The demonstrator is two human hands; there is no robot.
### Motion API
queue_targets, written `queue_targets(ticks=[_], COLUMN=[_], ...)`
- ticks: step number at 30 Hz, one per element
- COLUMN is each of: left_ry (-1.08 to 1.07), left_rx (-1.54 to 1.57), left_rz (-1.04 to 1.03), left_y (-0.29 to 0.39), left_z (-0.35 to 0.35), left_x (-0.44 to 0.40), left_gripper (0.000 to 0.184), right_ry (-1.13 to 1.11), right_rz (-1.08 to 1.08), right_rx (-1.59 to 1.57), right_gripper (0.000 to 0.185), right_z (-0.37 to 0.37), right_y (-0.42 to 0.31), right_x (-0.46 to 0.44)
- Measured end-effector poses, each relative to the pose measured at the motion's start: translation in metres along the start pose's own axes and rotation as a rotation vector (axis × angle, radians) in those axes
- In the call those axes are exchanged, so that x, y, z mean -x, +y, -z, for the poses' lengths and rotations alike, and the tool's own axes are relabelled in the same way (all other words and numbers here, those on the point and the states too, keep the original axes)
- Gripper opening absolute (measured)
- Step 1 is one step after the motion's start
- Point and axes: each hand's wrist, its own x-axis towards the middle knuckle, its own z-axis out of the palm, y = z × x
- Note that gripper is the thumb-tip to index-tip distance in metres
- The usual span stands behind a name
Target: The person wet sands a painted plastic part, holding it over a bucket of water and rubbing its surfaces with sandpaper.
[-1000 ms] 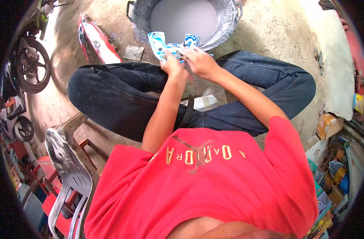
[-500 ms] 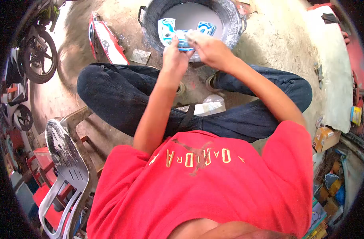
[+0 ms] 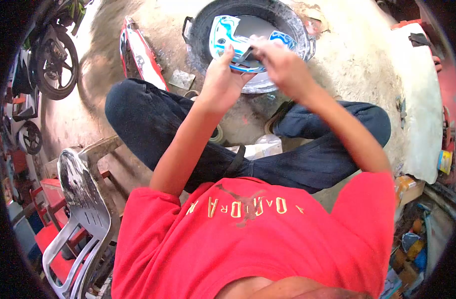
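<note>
A curved blue-and-white patterned part (image 3: 227, 37) is held over the near side of a black tub (image 3: 200, 30) with cloudy grey liquid in it. My left hand (image 3: 224, 74) grips the part's lower left edge, thumb on top and fingers underneath. Over its middle is my right hand (image 3: 283, 60), blurred, its fingers closed around a small dark piece (image 3: 245, 54) that touches the part's surface. What that piece is cannot be made out.
A red-and-white panel (image 3: 141, 55) lies on the floor at the left, near a small flat grey piece (image 3: 181, 79). A grey plastic chair (image 3: 86, 199) stands at lower left, a motorcycle wheel (image 3: 56, 62) at upper left. At the right is a cardboard box (image 3: 408, 189).
Both hands and the patterned part have moved up and slightly right, from the tub's near rim to over the tub. My right hand has shifted across the part.
</note>
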Motion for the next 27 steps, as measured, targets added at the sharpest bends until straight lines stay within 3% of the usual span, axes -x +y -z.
queue_targets(ticks=[2, 5, 7, 9, 13, 15, 18, 21, 23, 26, 27], left_ry=[0.054, 0.16, 0.134, 0.123, 0.056, 0.088, 0.086, 0.128, 0.13, 0.128, 0.125], left_rx=[-0.049, -0.029, -0.016, 0.014, 0.022, 0.021, 0.014, -0.016, -0.086, -0.058, -0.04], left_rz=[-0.009, -0.05, -0.04, -0.038, 0.005, -0.004, -0.022, -0.018, 0.0, -0.009, -0.008], left_y=[0.008, 0.013, 0.012, 0.013, 0.01, 0.009, 0.009, 0.007, 0.01, 0.017, 0.017], left_z=[-0.003, -0.006, 0.006, 0.008, 0.029, 0.033, 0.035, 0.049, 0.064, 0.047, 0.045], left_x=[0.007, 0.01, 0.01, 0.012, 0.01, 0.01, 0.009, 0.006, 0.007, 0.014, 0.015], left_gripper=[0.037, 0.039, 0.04, 0.04, 0.041, 0.041, 0.04, 0.04, 0.04, 0.04, 0.04], right_ry=[0.083, 0.089, 0.202, 0.149, -0.017, -0.041, -0.019, -0.105, -0.106, -0.038, -0.062], right_rz=[0.179, -0.075, -0.169, -0.261, 0.179, 0.229, -0.008, 0.114, 0.317, 0.181, -0.004], right_rx=[0.082, -0.057, -0.043, -0.116, 0.003, -0.016, 0.102, -0.037, -0.051, 0.135, 0.082], right_gripper=[0.042, 0.043, 0.037, 0.037, 0.038, 0.037, 0.038, 0.038, 0.039, 0.037, 0.037], right_z=[0.006, 0.015, 0.024, 0.029, -0.017, -0.019, -0.016, -0.025, -0.022, -0.019, -0.014], right_y=[-0.028, -0.006, 0.02, 0.017, -0.019, -0.018, 0.022, -0.005, -0.029, 0.018, 0.022], right_x=[0.001, -0.011, -0.021, -0.019, 0.012, 0.012, 0.0, 0.015, 0.017, 0.003, -0.002])
